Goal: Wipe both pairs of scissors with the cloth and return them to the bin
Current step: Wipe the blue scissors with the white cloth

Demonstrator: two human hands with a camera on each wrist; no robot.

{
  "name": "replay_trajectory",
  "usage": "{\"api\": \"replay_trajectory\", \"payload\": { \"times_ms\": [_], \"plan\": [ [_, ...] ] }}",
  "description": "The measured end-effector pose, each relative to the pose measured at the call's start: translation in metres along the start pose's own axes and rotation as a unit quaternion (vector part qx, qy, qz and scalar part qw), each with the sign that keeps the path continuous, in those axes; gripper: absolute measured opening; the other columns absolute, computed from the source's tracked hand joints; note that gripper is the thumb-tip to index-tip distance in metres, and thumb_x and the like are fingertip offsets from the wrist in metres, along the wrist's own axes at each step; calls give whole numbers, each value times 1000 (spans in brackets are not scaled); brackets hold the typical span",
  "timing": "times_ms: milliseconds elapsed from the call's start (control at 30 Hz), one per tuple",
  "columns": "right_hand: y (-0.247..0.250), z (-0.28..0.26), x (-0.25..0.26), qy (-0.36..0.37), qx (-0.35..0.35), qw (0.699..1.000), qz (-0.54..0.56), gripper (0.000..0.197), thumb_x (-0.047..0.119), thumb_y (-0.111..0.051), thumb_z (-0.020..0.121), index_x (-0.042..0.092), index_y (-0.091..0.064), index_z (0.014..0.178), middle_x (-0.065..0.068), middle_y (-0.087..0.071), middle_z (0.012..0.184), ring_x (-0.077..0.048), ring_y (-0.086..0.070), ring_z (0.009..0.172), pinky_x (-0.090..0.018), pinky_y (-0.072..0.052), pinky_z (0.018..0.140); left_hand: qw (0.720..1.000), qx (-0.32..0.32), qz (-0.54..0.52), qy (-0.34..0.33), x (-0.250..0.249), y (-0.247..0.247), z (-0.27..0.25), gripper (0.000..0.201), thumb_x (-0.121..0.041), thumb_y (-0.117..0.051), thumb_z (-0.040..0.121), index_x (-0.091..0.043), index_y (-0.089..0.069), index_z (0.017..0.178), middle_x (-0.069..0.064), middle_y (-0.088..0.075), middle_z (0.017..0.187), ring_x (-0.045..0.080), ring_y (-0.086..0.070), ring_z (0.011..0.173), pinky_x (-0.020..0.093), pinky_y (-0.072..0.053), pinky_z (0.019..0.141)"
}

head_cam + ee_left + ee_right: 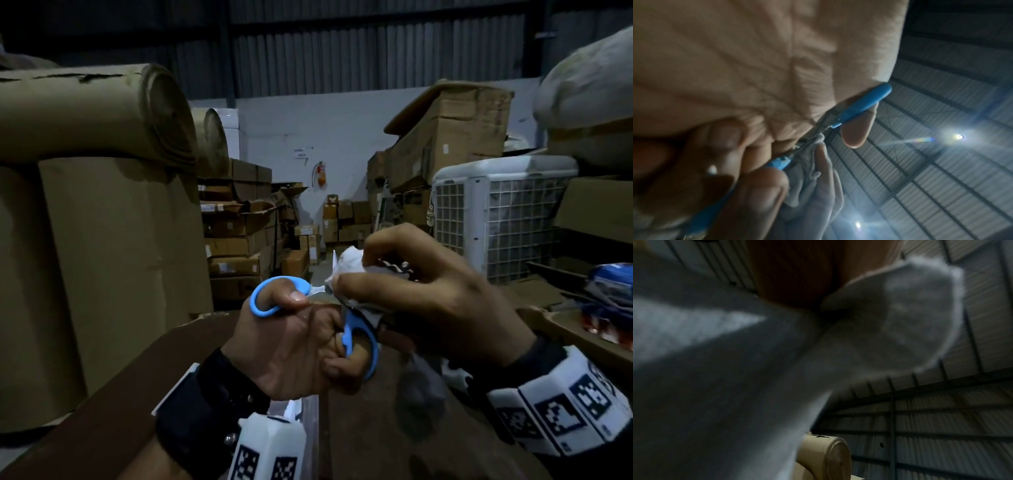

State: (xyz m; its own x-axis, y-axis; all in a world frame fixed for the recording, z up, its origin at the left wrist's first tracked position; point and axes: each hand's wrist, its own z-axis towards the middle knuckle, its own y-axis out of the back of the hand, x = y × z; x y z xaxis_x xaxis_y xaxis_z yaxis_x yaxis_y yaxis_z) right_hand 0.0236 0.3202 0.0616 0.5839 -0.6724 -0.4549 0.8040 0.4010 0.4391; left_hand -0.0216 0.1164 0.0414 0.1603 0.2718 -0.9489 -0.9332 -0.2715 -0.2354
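Observation:
Blue-handled scissors (360, 337) are held up above the brown table (144, 383) by my left hand (308, 329), thumb through one loop and fingers through the other. My right hand (352, 263) pinches a white cloth (349, 258) around the blades, and only the blade tip shows above the cloth. The left wrist view shows a blue handle (865, 104) across my palm and the cloth (809, 164) at the blades. Blurred grey cloth (715, 353) fills the right wrist view. I cannot make out a second pair of scissors.
A clear plastic container edge (303, 414) shows under my left wrist. Large cardboard rolls (96, 120) stand close on the left. Cartons (448, 137) and a white cooler (496, 212) are stacked at the right. Packets (609, 291) lie on the table's right side.

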Motion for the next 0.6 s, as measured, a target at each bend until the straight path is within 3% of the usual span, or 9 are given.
{"api": "replay_trajectory", "payload": {
  "times_ms": [100, 167, 233, 333, 467, 600],
  "plan": [
    [-4, -3, -9, -2, 10, 1000, -10, 21, 20, -66, 94, 14, -75, 112, -17, -59, 108, -20, -54, 99, -21, -44, 77, 1000, -5, 17, 5, 1, 2, 2, 60, -43, -36, 75, -2, -59, 113, 8, -61, 84, 28, -17, 67, 38, -20, 64],
    [-6, -8, -18, -18, 14, 999, -22, 20, 20, -64, 94, 14, -75, 110, -16, -58, 110, -19, -52, 101, -20, -43, 81, 1000, -2, 19, 22, 1, 4, 3, 69, -45, -41, 75, 3, -61, 119, 8, -55, 75, 28, -16, 66, 38, -19, 64],
    [-6, -15, -28, -35, 14, 998, -45, 20, 19, -64, 93, 14, -75, 109, -17, -58, 110, -20, -53, 101, -21, -44, 82, 999, 18, 3, 48, 1, 7, 2, 86, -45, -48, 76, 15, -46, 137, 10, -50, 72, 27, -18, 66, 38, -17, 66],
    [-1, -17, -34, -48, -19, 997, -59, 22, 13, -67, 90, 10, -75, 111, -17, -57, 108, -23, -55, 96, -23, -45, 82, 998, 46, -11, 37, 2, 10, 3, 91, -45, -50, 77, 18, -37, 142, 12, -38, 69, 23, -23, 66, 38, -17, 66],
    [0, -7, -15, -23, -34, 999, -21, 24, 20, -66, 94, 11, -74, 115, -14, -55, 111, -21, -54, 98, -21, -44, 82, 1000, 8, -11, -3, 3, 12, 3, 68, -41, -50, 74, 8, -48, 121, 12, -45, 74, 30, -16, 66, 42, -12, 65],
    [-7, -7, -13, -1, -1, 1000, -8, 21, 20, -62, 98, 13, -75, 114, -18, -60, 108, -23, -56, 98, -33, -51, 72, 1000, -22, 13, -11, 0, 10, 1, 57, -42, -48, 75, 4, -59, 106, 12, -51, 76, 30, -12, 67, 40, -15, 66]
  ]
}}
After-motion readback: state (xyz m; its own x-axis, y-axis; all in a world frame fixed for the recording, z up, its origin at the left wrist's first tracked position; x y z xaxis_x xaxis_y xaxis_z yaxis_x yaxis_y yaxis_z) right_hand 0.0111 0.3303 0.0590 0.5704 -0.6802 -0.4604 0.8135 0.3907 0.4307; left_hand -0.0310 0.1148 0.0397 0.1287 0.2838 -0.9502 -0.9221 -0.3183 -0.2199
